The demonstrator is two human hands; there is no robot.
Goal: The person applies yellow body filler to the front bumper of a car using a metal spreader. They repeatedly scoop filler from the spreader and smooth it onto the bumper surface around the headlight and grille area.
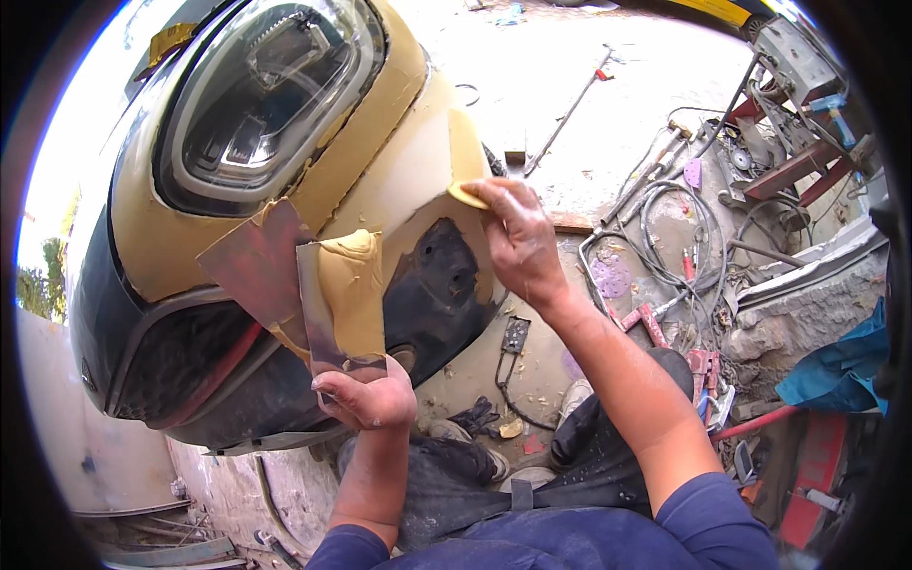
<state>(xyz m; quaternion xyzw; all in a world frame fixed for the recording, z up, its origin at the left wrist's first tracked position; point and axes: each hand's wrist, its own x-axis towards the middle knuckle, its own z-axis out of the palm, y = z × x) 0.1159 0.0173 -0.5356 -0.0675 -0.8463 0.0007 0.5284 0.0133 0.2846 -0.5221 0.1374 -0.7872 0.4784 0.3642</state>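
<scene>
Navy sleeves (714, 518) show; left fingers (342, 388) grip tan-smeared plates (255, 252); right fingers (498, 194) pinch a yellow spreader (464, 196).

Behind the board (348, 294), most fingers of the left hand (370, 394) are hidden. The right hand (521, 237) covers part of the yellow pad (465, 196). The upper edge cuts off the car (404, 180) and a yellow vehicle (719, 10); the lower edge, 2 sleeves (711, 518). A red scrap (533, 444) is too small to identify.

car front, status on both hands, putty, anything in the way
Left hand holding two plates, tan putty heaped on one. Right hand pinching yellow spreader at car front. Purple disc on ground, apart from hands.
</scene>
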